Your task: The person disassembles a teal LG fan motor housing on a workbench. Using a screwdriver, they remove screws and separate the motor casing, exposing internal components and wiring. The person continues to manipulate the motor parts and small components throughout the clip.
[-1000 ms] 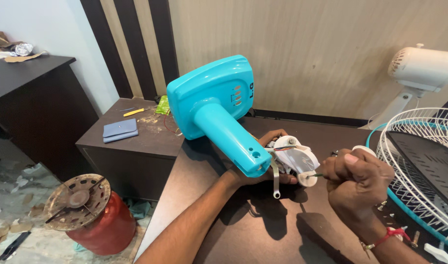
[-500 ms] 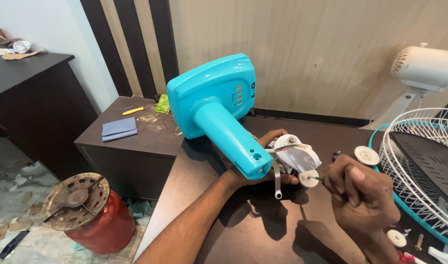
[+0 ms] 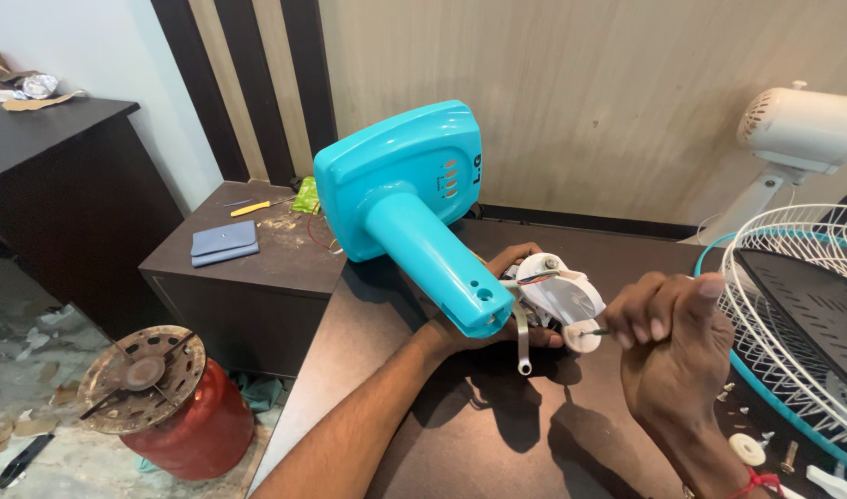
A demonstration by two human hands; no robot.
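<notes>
We are working at a dark brown table, with a white fan guard lying at its right edge and a second white fan standing behind that. A red cylinder is sitting on the floor to the left.

On the table we are propping up a turquoise fan base, its flat foot tilted up toward the wall and its column pointing down at us. We are judging it to be a hollow, stiff plastic shell: light for its bulk, smooth and a little slippery, so the narrow column is the surest place to hold. Our left hand is closed underneath the column's end, cupping a white plastic part fixed there; that part looks thin and could crack if squeezed hard.

Our right hand is curled tight around a slim tool, mostly hidden, whose dark tip is touching a small white disc on the part. Loose screws are lying near the guard.

Compared with half a second ago, the right hand is sitting a little higher and closer to the part; the base is keeping its tilt.
</notes>
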